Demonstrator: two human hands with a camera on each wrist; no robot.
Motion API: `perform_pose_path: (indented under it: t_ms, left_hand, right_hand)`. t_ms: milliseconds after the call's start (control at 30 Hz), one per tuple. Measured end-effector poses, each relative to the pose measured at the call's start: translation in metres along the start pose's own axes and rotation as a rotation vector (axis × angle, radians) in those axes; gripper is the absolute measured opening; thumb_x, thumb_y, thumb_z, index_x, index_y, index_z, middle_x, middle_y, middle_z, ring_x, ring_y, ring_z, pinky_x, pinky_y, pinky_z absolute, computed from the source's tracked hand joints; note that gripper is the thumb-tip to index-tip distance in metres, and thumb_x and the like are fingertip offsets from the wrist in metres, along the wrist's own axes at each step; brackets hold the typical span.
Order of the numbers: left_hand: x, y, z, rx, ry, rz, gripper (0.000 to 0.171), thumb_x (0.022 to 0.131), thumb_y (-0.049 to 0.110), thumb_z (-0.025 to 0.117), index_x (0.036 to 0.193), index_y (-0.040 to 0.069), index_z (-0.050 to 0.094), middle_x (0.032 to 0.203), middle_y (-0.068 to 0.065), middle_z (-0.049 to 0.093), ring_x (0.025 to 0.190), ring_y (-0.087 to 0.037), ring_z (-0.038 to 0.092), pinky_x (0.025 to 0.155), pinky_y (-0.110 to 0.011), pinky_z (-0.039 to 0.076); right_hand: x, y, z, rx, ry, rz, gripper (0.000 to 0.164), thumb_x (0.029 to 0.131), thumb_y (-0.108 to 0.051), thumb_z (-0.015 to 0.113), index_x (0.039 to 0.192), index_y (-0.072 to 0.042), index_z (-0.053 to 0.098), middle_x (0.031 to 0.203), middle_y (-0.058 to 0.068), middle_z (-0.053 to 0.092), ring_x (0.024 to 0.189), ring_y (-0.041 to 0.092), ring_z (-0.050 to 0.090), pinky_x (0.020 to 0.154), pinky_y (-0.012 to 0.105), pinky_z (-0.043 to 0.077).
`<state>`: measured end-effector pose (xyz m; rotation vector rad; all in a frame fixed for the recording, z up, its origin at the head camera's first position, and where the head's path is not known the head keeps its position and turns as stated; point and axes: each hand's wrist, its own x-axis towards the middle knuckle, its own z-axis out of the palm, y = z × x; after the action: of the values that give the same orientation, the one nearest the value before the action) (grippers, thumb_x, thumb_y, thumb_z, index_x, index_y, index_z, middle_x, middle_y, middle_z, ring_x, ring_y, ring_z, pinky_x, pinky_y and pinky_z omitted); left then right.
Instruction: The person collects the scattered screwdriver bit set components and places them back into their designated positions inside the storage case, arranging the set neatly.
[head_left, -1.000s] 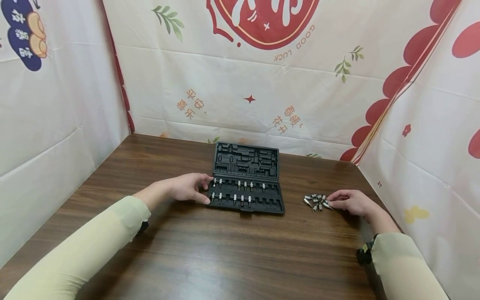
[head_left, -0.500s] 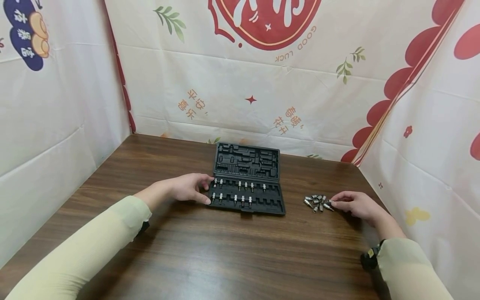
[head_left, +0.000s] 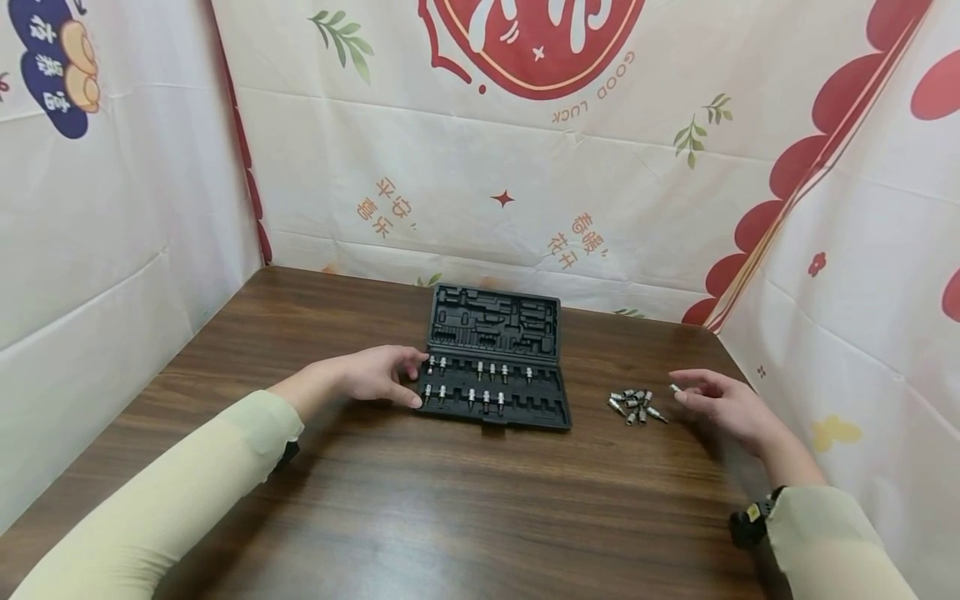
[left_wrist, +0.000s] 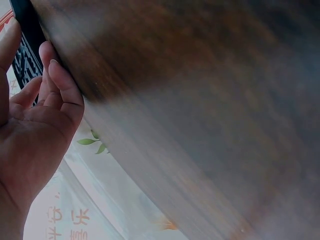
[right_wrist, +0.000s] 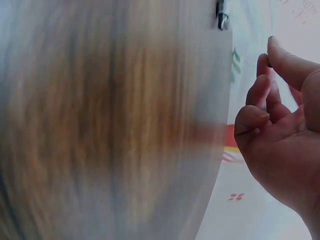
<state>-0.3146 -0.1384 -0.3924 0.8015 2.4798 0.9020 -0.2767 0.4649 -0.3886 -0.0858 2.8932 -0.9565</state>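
Observation:
A black plastic socket case (head_left: 536, 392) lies unfolded on the table, several silver bit sockets (head_left: 486, 400) standing in two rows of its near half. At the case's left side my left hand (head_left: 378, 375) holds the edge, thumb at the front corner and fingers farther back. The left wrist view shows those fingers bent beside the dark case (left_wrist: 31, 25). Right of the case lies a small pile of loose bit sockets (head_left: 636, 405). Just beyond that pile, my right hand (head_left: 723, 407) pinches one bit socket (head_left: 674, 387) between thumb and forefinger, mostly hidden by the fingertips.
Brown wood-grain table (head_left: 450, 500) carries everything. Printed cloth walls (head_left: 480, 167) enclose it at the back and both sides; the right one (head_left: 862, 333) runs close by my right arm. Vacant slots (head_left: 536, 405) show in the case's right part.
My right hand has drawn back and lifted away from the pile to the right, with a bit socket now between its fingertips. The left hand and case stay as they were.

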Motion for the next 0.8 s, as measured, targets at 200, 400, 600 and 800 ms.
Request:
perform_pose_path:
  t_ms: [200, 400, 600, 800]
  left_hand:
    - [0.0, -0.001, 0.0, 0.002, -0.002, 0.0, 0.087, 0.098, 0.031, 0.086, 0.164, -0.004, 0.042, 0.135, -0.014, 0.067, 0.104, -0.018, 0.067, 0.097, -0.037, 0.054]
    - [0.0, -0.002, 0.0, -0.009, -0.005, -0.003, 0.087, 0.098, 0.032, 0.085, 0.165, -0.004, 0.042, 0.135, -0.015, 0.067, 0.106, -0.019, 0.068, 0.099, -0.039, 0.054]
    - [0.0, -0.002, 0.0, -0.007, -0.001, -0.004, 0.087, 0.097, 0.032, 0.086, 0.164, -0.003, 0.043, 0.134, -0.014, 0.067, 0.102, -0.017, 0.069, 0.096, -0.036, 0.054]
    - [0.0, -0.002, 0.001, -0.008, 0.005, 0.001, 0.086, 0.097, 0.032, 0.086, 0.163, -0.003, 0.044, 0.129, -0.012, 0.067, 0.098, -0.015, 0.068, 0.093, -0.034, 0.054]
  right_hand:
    - [0.0, -0.021, 0.004, 0.038, -0.01, -0.08, 0.05, 0.113, -0.039, 0.062, 0.156, -0.012, 0.061, 0.151, 0.019, 0.061, 0.115, 0.008, 0.057, 0.088, 0.024, 0.052]
    - [0.001, -0.04, 0.01, 0.127, 0.001, -0.098, 0.042, 0.115, -0.035, 0.06, 0.151, -0.013, 0.06, 0.122, 0.01, 0.059, 0.1, 0.019, 0.055, 0.077, 0.035, 0.051]
    - [0.002, -0.056, 0.017, 0.234, -0.003, -0.136, 0.038, 0.111, -0.031, 0.068, 0.145, -0.014, 0.061, 0.114, 0.002, 0.067, 0.101, 0.007, 0.068, 0.085, 0.03, 0.062]
    - [0.002, -0.074, 0.021, 0.383, -0.037, -0.18, 0.032, 0.109, -0.022, 0.072, 0.138, -0.015, 0.062, 0.113, 0.001, 0.076, 0.106, 0.01, 0.079, 0.089, 0.032, 0.065]
